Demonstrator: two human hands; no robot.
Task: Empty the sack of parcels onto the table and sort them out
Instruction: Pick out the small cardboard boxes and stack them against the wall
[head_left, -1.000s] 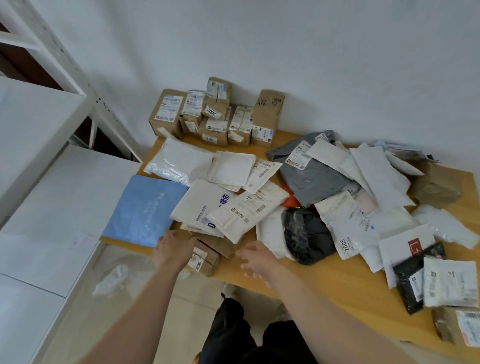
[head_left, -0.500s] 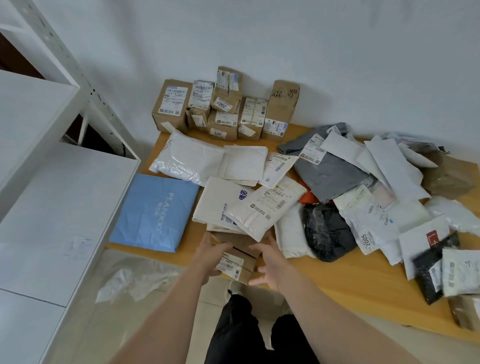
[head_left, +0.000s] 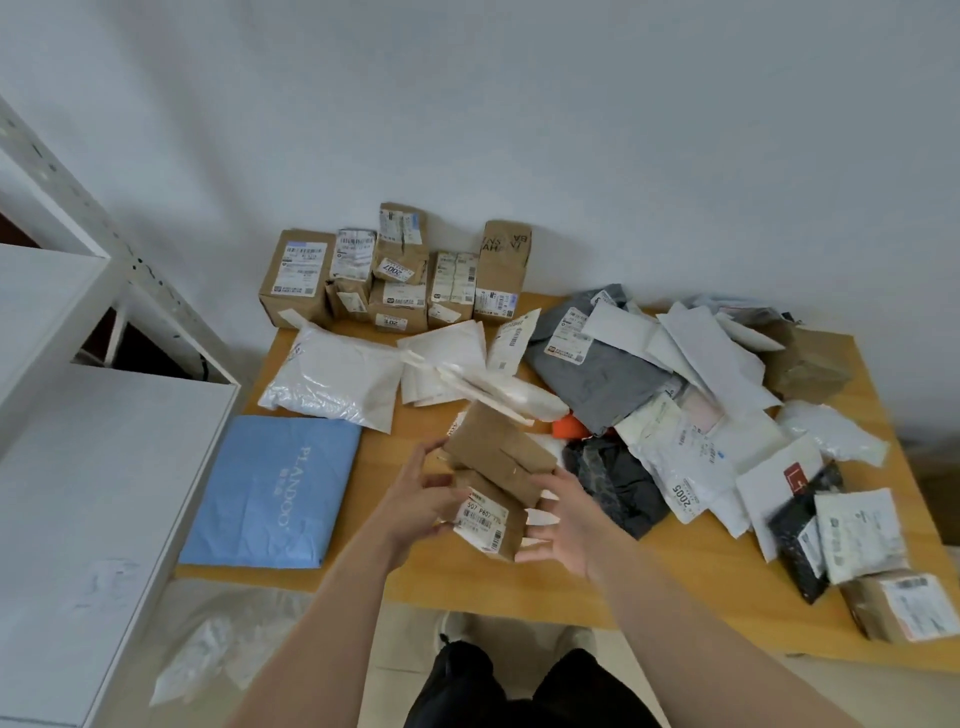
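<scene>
Left hand (head_left: 415, 499) grips, right hand (head_left: 569, 519) presses flat-fingered: two brown boxes (head_left: 498, 467) clamped together, raised over table (head_left: 701, 566) front edge. Probably bound for box stack (head_left: 395, 275) at back-left corner; soft bags (head_left: 691, 457) heaped right.

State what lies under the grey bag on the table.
An orange item pokes out from under the near edge of the grey bag. The rest of it, and anything else beneath, is hidden by the bag.
</scene>
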